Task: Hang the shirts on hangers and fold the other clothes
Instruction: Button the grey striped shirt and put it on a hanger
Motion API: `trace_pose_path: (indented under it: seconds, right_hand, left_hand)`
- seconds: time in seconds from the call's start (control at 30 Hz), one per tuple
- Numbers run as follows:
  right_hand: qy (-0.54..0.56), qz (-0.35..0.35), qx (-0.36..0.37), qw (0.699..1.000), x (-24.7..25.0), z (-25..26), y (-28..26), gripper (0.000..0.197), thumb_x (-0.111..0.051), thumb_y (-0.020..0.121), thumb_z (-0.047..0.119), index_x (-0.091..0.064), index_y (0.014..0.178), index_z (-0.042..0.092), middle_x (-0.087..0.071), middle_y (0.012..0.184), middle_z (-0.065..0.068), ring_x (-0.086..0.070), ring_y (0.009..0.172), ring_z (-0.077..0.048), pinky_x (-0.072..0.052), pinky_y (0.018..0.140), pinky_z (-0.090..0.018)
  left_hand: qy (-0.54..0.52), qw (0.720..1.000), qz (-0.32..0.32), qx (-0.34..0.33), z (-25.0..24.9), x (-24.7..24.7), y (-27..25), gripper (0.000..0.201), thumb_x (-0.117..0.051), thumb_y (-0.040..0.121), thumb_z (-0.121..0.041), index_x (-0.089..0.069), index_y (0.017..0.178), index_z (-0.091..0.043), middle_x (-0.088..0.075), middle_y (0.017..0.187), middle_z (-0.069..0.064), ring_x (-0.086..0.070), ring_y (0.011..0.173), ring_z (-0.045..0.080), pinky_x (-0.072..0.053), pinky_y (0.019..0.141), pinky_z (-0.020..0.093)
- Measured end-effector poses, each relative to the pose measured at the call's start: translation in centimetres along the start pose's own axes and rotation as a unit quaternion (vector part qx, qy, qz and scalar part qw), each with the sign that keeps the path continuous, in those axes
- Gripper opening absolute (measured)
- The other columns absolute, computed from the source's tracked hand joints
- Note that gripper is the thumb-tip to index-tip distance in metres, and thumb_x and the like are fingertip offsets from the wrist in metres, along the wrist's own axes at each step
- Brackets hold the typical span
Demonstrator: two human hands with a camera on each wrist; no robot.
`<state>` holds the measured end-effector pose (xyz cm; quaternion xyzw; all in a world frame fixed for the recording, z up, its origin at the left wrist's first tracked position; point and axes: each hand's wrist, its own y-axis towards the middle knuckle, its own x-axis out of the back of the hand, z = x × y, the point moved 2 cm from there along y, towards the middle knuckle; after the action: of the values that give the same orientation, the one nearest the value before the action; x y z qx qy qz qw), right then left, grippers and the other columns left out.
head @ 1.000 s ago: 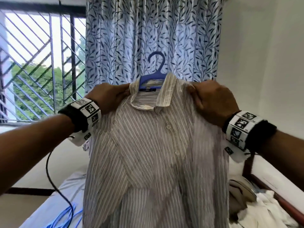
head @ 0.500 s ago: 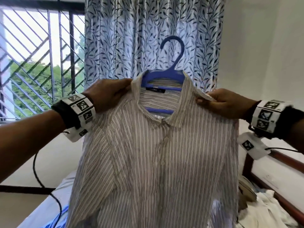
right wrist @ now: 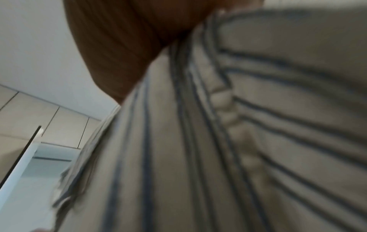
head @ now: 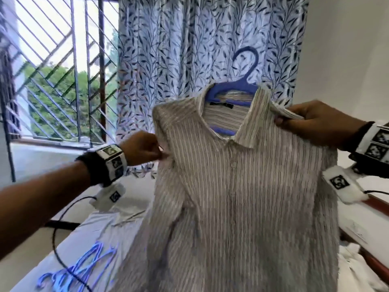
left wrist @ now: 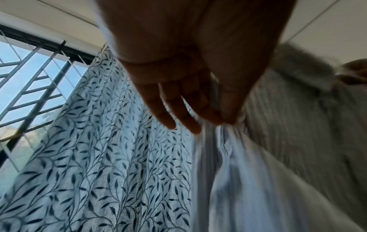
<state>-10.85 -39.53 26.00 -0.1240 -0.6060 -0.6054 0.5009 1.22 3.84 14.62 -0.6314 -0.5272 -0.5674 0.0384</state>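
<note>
Two hands hold a striped shirt (head: 248, 186) up in front of a leaf-patterned curtain (head: 189, 49). The left hand (head: 141, 149) reaches in from the lower left with the forearm rising toward the garment; in the left wrist view its thumb and forefinger pinch a bunched fold of cloth at the shirt's side just below the shoulder, while the other fingers (left wrist: 170, 113) stretch out loose and apart. The right hand (head: 315, 123) comes in from the right at collar height, its fingers curled round the shirt's shoulder right beside the collar tip. The right wrist view is blurred and shows only striped cloth pressed close under the palm.

The shirt hangs on a blue hanger (head: 237, 89) whose hook stands above the open collar, tilted a little to the right; the garment's front faces the camera and is buttoned.

Below, a bed (head: 69, 239) with a pale sheet carries several more blue hangers (head: 84, 268) near its lower left part, with a black cable (head: 61, 228) trailing across them. White clothes (head: 357, 268) lie heaped at the lower right beside a wooden bed frame (head: 379, 205). A barred window (head: 52, 70) with greenery behind it fills the left, and a plain white wall (head: 347, 49) the right.
</note>
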Motion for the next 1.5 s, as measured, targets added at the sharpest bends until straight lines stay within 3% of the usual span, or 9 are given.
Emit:
trace_pose_path:
  seconds: [0.1, 0.23, 0.43, 0.67, 0.8, 0.9, 1.17, 1.33, 1.5]
  right_hand:
    - [0.006, -0.003, 0.002, 1.000, -0.2, -0.1, 0.0, 0.019, -0.067, 0.100, 0.025, -0.077, 0.096, 0.009, -0.044, 0.045, 0.010, -0.035, 0.038, -0.005, -0.028, 0.040, -0.017]
    - [-0.053, 0.050, -0.011, 0.997, 0.7, -1.5, 0.0, 0.019, -0.069, 0.097, 0.029, -0.078, 0.102, 0.014, -0.052, 0.053, 0.009, -0.041, 0.045, -0.004, -0.033, 0.046, -0.018]
    - [0.040, -0.015, 0.026, 0.999, 0.9, -1.0, 0.0, 0.024, -0.070, 0.093, 0.054, -0.074, 0.096, 0.030, -0.058, 0.070, 0.017, -0.049, 0.065, 0.003, -0.039, 0.058, -0.012]
    - [0.047, 0.099, -0.047, 0.993, -1.1, -0.6, 0.6, 0.013, -0.070, 0.096, 0.030, -0.080, 0.096, 0.023, -0.074, 0.075, 0.009, -0.059, 0.064, 0.002, -0.047, 0.064, -0.018]
    - [-0.055, 0.176, -0.053, 0.981, -2.7, -0.1, 1.7, 0.021, -0.064, 0.102, 0.030, -0.072, 0.105, 0.010, -0.072, 0.095, -0.017, -0.060, 0.081, -0.019, -0.053, 0.083, -0.047]
    - [-0.067, 0.175, -0.055, 0.981, -4.1, 0.2, 2.7, 0.014, -0.062, 0.103, 0.024, -0.066, 0.095, 0.013, -0.063, 0.081, -0.008, -0.055, 0.074, -0.023, -0.045, 0.069, -0.040]
    - [0.129, 0.088, -0.064, 0.986, -10.9, 1.5, 4.8, 0.037, -0.074, 0.075, 0.064, -0.075, 0.107, 0.046, -0.079, 0.088, 0.009, -0.074, 0.075, -0.020, -0.061, 0.066, -0.038]
    - [0.230, 0.125, -0.064, 0.963, -18.8, 9.8, 7.0, 0.017, -0.069, 0.098, 0.017, -0.077, 0.109, 0.028, -0.080, 0.090, 0.004, -0.073, 0.073, -0.018, -0.061, 0.059, -0.027]
    - [0.269, 0.199, 0.014, 0.942, -24.7, 18.6, 11.4, 0.021, -0.064, 0.098, 0.004, -0.076, 0.111, 0.015, -0.077, 0.093, -0.005, -0.072, 0.072, -0.015, -0.062, 0.065, -0.033]
  left_hand:
    - [0.013, 0.988, -0.138, 0.063, 2.6, 1.0, 0.8, 0.032, -0.068, 0.078, -0.058, -0.077, 0.086, -0.028, -0.072, 0.066, -0.015, -0.066, 0.057, -0.008, -0.056, 0.068, 0.029]
    - [-0.054, 0.933, -0.332, 0.125, 4.3, 3.8, 1.9, 0.036, -0.059, 0.089, -0.049, -0.073, 0.106, -0.022, -0.076, 0.099, 0.003, -0.072, 0.088, 0.025, -0.055, 0.076, 0.035]
    - [-0.048, 0.955, -0.249, 0.157, 7.5, 4.9, 3.0, 0.032, -0.059, 0.072, -0.065, -0.069, 0.084, -0.037, -0.068, 0.081, 0.009, -0.073, 0.083, 0.040, -0.061, 0.077, 0.058]
    - [0.021, 0.923, -0.343, 0.174, 7.5, 4.2, 0.4, 0.021, -0.059, 0.103, -0.019, -0.065, 0.115, -0.003, -0.070, 0.109, 0.022, -0.065, 0.106, 0.040, -0.042, 0.082, 0.037]
    - [-0.013, 0.886, -0.439, 0.146, 6.6, 5.2, -1.4, 0.023, -0.057, 0.104, -0.023, -0.065, 0.116, -0.005, -0.069, 0.110, 0.018, -0.064, 0.105, 0.030, -0.041, 0.083, 0.031]
    - [-0.019, 0.860, -0.506, 0.066, 5.7, 5.9, -3.6, 0.009, -0.051, 0.105, -0.024, -0.056, 0.104, -0.031, -0.059, 0.095, 0.000, -0.055, 0.081, -0.004, -0.038, 0.077, 0.021]
    - [0.041, 0.952, -0.271, 0.138, 12.6, 2.3, -11.3, 0.032, -0.044, 0.105, -0.030, -0.055, 0.125, -0.007, -0.063, 0.107, 0.016, -0.061, 0.096, 0.033, -0.036, 0.076, 0.030]
    - [0.123, 0.934, -0.317, 0.107, 15.9, -3.8, -18.4, 0.051, -0.054, 0.097, -0.030, -0.047, 0.143, -0.008, -0.050, 0.138, 0.009, -0.049, 0.126, 0.036, -0.041, 0.109, 0.048]
    - [-0.111, 0.958, -0.224, 0.144, 12.2, -14.0, -24.5, 0.021, -0.050, 0.100, -0.041, -0.064, 0.110, -0.030, -0.067, 0.094, -0.008, -0.063, 0.082, 0.014, -0.054, 0.079, 0.042]
